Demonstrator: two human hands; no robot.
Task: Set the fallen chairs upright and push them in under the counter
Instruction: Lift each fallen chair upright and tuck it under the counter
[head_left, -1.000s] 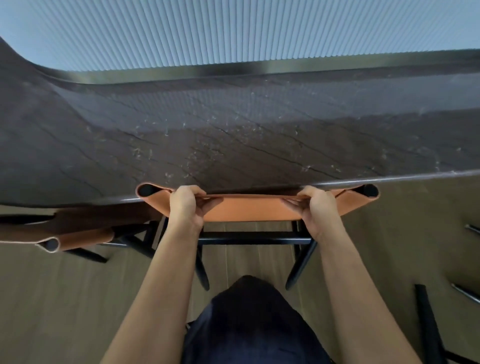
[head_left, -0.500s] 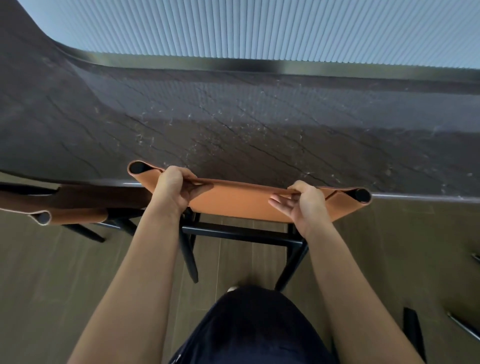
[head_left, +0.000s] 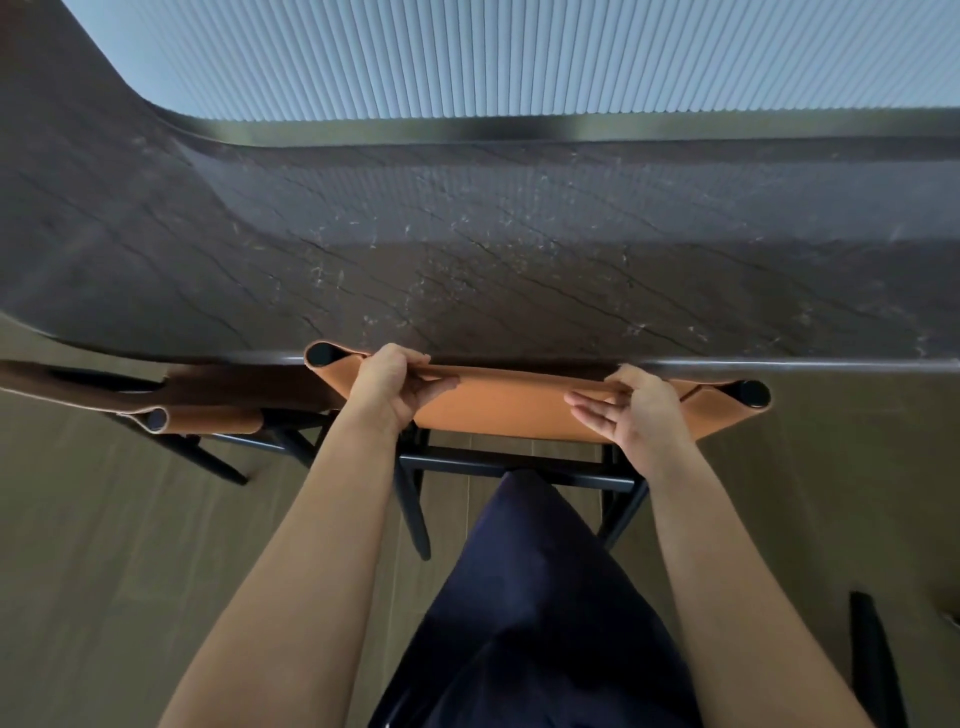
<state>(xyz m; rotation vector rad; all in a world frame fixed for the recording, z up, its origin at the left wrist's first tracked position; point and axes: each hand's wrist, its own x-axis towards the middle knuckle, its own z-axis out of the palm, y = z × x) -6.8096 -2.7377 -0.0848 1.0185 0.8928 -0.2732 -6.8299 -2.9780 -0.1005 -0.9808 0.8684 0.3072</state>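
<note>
Chair (head_left: 509, 410) backrest at the counter (head_left: 519, 260) edge — second chair (head_left: 218, 418) tucked left.

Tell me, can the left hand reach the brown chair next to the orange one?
Probably yes. The left hand grips the orange chair's backrest, and the brown chair's backrest sits just to its left with nothing between them; it would have to let go first.

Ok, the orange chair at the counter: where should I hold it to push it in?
Take the top edge of the backrest, coming from the side away from the counter and gripping near each black post. The backrest is a wide sling stretched between the posts, with its top edge up and within reach. The seat is out of sight.
</note>
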